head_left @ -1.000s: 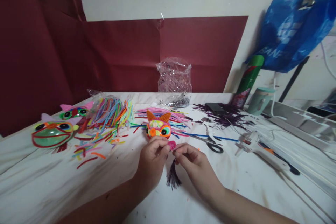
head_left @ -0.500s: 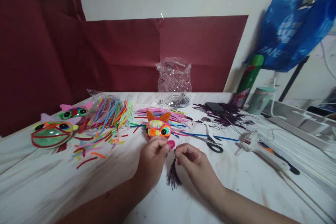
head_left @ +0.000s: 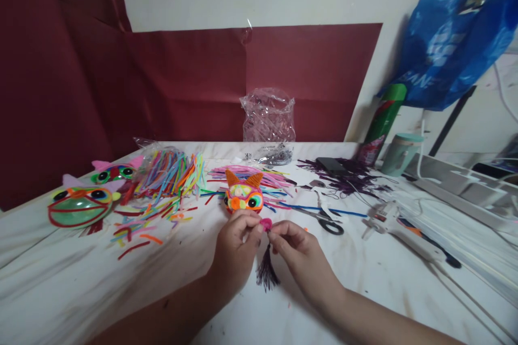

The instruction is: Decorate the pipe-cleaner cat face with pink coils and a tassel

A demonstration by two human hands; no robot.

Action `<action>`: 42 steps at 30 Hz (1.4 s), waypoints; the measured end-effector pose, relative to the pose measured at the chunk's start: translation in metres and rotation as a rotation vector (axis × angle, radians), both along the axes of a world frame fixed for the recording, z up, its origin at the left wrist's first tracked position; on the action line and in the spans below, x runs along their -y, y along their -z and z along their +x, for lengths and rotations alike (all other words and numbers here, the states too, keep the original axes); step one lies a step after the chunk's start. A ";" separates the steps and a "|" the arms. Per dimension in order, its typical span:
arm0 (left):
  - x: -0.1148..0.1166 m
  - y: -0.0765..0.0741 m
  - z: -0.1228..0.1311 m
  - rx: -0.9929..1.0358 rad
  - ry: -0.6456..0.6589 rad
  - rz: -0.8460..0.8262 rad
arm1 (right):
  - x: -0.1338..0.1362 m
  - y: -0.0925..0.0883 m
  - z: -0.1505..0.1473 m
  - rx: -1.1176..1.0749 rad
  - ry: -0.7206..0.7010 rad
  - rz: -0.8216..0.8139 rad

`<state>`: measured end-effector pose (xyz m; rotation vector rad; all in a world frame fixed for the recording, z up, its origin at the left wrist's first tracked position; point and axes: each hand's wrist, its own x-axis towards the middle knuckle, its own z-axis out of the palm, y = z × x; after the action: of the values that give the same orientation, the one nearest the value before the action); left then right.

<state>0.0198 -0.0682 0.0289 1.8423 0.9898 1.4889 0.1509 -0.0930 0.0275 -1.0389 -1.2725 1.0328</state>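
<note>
Between the fingertips of my left hand is a small pink fuzzy coil, which looks like rolled pipe cleaner. My right hand pinches the top of a dark purple tassel, whose strands hang down over the table. The coil and the tassel's top meet or nearly meet; I cannot tell whether they are joined. Just behind my left hand sits an orange animal face with pointed ears and black eyes, its lower edge hidden by my fingers.
Two more faces stand at the left, beside piles of coloured pipe cleaners. Scissors lie right of centre. Farther right are a glue gun, purple tassels, a spray can and a green cup.
My left hand has brought the pink coil slightly right, closing the gap to the tassel's top. My right hand has stayed almost still.
</note>
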 end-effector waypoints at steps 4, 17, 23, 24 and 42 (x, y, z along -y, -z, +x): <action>0.000 0.001 0.000 -0.021 -0.013 0.071 | -0.001 0.002 0.000 0.000 0.009 -0.031; 0.003 0.002 0.000 -0.102 -0.063 0.194 | -0.002 0.001 -0.001 -0.019 0.001 -0.085; 0.004 0.003 -0.001 -0.155 -0.051 0.264 | -0.001 0.001 -0.001 -0.003 0.002 -0.087; 0.004 0.002 -0.001 -0.159 -0.052 0.271 | -0.001 0.001 -0.001 0.006 0.005 -0.087; -0.007 0.001 -0.002 0.050 -0.012 -0.108 | -0.001 0.000 0.000 -0.073 -0.021 -0.063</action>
<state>0.0180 -0.0608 0.0278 1.7184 1.0386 1.4518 0.1506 -0.0924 0.0275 -1.0286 -1.2002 1.1234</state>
